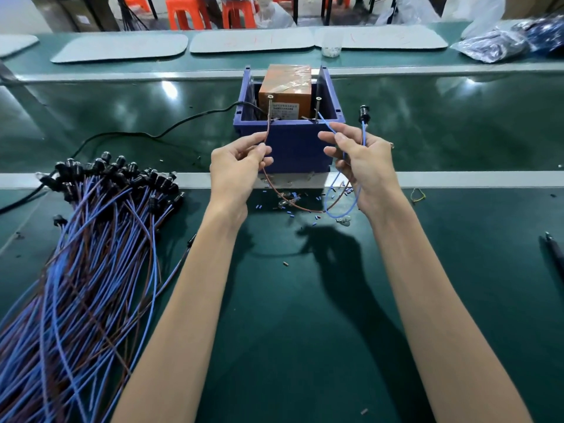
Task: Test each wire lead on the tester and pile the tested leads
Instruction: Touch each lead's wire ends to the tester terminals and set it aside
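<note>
The tester is a blue box (pixel 293 145) holding an orange unit (pixel 287 90), with two upright screw posts (pixel 270 106) at its front. My left hand (pixel 238 166) pinches the brown wire (pixel 268 129) of one lead, its tip raised to the left post. My right hand (pixel 363 163) pinches the blue wire (pixel 328 126) of the same lead, its tip near the right post (pixel 318 106). The lead's black lamp holder (pixel 364 115) sticks up above my right hand. The wires loop down to the table between my wrists.
A big pile of blue and brown leads (pixel 85 239) with black holders lies at the left. A black power cable (pixel 137 135) runs left from the tester. Small wire offcuts (pixel 305 209) litter the green mat. A black pen-like tool (pixel 554 248) lies at the right edge.
</note>
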Demonstrator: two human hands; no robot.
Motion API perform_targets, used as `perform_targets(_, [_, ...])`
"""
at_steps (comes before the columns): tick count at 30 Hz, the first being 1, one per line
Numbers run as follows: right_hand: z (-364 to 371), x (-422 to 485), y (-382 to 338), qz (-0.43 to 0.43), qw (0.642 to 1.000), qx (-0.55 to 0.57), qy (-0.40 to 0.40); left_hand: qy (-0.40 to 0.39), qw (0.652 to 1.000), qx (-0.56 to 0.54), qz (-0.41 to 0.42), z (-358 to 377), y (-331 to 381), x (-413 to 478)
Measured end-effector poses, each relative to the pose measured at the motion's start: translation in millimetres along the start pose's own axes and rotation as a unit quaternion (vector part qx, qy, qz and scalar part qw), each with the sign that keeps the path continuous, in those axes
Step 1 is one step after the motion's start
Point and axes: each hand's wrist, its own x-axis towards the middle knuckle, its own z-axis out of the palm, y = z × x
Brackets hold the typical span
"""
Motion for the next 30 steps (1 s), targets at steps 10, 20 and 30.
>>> perform_targets(10, [-2.6, 3.4, 1.4, -0.009, 1.000, 0.002, -0.007, 0.035, 0.999, -0.018, -0.001, -3.0, 2.6, 2.1])
perform_targets(20, [-0.9, 2.6, 1.7, -0.005, 1.000, 0.013, -0.009, 0.019, 1.000, -0.014, -0.009, 1.9, -1.4, 4.9])
perform_targets(30, [0.4, 0.4, 1.4, -0.003, 1.000, 0.004, -0.008, -0.002, 1.000, -0.008, -0.002, 0.0, -2.2, 4.8])
